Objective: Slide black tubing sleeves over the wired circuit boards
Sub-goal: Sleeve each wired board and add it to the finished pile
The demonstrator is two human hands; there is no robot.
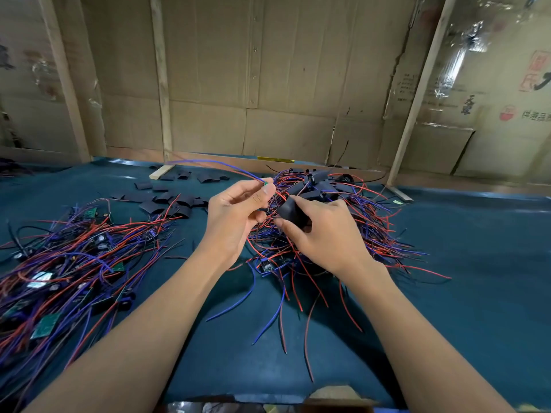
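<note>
Board in left hand [238,216] mostly hidden by fingers. Left wire pile [59,263] cut off at frame edge. Carton print [417,87] too blurry to read.

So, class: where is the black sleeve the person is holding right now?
In the head view, the black sleeve sits centre frame, pinched by the right hand, just right of the left hand, above the right-hand wire pile.

A makeshift assembly workshop is showing here: flattened cardboard sheets [268,70] are standing in for walls, held between bare wooden battens [161,79]. A dark green mat [477,263] is covering the workbench, and heaps of red and blue wired circuit boards [59,263] are lying beside scattered black tubing sleeves [167,198] (batch handwork, not a home desk).
</note>
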